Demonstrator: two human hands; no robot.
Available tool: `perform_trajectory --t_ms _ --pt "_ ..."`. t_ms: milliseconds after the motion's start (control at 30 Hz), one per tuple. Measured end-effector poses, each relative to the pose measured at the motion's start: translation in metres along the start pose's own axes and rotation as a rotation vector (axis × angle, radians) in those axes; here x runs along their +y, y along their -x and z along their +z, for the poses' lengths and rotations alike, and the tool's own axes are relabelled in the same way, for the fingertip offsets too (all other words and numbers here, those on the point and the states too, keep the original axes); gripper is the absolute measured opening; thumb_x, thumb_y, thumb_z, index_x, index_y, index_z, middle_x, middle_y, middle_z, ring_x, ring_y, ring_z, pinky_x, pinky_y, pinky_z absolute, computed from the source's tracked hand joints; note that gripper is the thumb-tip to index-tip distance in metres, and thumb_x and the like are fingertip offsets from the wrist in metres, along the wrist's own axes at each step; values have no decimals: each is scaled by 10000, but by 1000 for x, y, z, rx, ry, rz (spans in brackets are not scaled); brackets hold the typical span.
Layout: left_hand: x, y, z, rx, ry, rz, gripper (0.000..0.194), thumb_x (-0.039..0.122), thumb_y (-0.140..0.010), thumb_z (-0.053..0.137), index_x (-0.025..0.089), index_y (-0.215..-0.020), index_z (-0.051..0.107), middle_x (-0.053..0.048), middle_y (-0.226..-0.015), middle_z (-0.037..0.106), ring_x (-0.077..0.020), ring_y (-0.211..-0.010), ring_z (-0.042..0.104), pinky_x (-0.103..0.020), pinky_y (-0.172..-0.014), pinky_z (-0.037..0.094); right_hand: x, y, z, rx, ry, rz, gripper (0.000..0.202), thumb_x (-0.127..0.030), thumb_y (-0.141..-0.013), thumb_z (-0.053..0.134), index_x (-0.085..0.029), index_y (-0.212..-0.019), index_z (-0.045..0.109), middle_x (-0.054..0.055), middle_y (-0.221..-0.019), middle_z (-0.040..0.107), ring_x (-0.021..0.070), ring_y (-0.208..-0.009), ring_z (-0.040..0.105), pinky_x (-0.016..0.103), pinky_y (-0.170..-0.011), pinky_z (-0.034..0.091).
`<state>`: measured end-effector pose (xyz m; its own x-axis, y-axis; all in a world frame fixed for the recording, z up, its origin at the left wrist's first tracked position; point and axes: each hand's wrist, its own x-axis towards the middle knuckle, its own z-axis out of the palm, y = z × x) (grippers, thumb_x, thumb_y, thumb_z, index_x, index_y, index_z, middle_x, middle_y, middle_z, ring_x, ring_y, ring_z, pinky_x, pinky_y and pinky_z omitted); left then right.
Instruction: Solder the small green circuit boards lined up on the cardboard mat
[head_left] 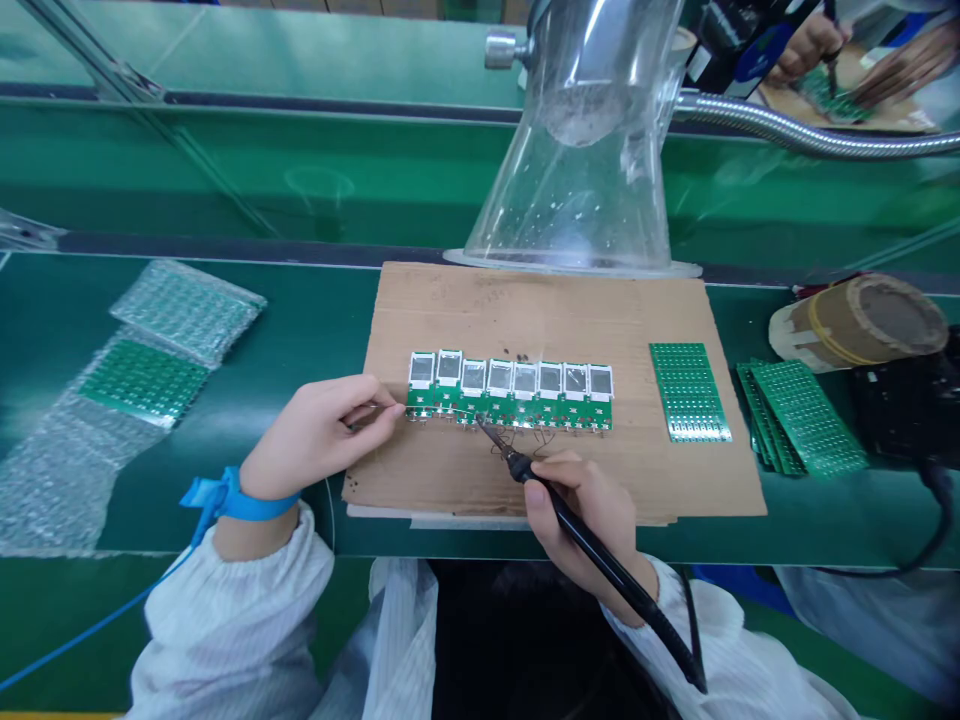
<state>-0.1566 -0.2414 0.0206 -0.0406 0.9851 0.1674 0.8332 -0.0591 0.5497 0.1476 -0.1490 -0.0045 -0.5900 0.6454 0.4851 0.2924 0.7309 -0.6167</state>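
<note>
A strip of green circuit boards with a row of small white-framed displays lies on a cardboard sheet. My right hand grips a black soldering iron, its tip touching or just over the lower edge of the strip, left of the middle. Thin solder wire is pinched in my left hand at the strip's left end and runs along the boards towards the iron tip. A blue wrist strap circles my left wrist.
A bare green panel lies on the cardboard's right side, more panels beyond it. Bubble-wrapped boards are at left. A clear fume hood stands behind, a tape roll at right. Across the partition, another person's hands work on a board.
</note>
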Motion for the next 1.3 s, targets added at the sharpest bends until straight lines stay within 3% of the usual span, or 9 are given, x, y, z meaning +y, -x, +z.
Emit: perform_trajectory --t_ms 467,800,1300 --pt "2 -2 6 -49 25 44 226 244 -1047 622 210 -824 611 77 -605 416 -99 -525 419 -240 -526 295 -2 3 3 -12 65 -85 84 -212 -1004 642 -251 -1076 625 17 -818 769 183 -680 775 283 -612 612" --pt "3 -1 1 -25 25 -20 244 246 -1038 600 207 -797 605 75 -610 396 -99 -528 380 -248 -531 294 -5 -4 5 -13 14 -39 127 -202 -981 655 -260 -1092 634 8 -821 775 192 -690 786 284 -636 636" --pt "1 -1 4 -28 35 25 231 211 -1039 631 208 -812 589 76 -623 418 -98 -538 396 -238 -530 290 -5 -2 9 -37 17 -74 109 -198 -1001 651 -254 -1088 616 9 -838 763 175 -688 768 275 -634 614"
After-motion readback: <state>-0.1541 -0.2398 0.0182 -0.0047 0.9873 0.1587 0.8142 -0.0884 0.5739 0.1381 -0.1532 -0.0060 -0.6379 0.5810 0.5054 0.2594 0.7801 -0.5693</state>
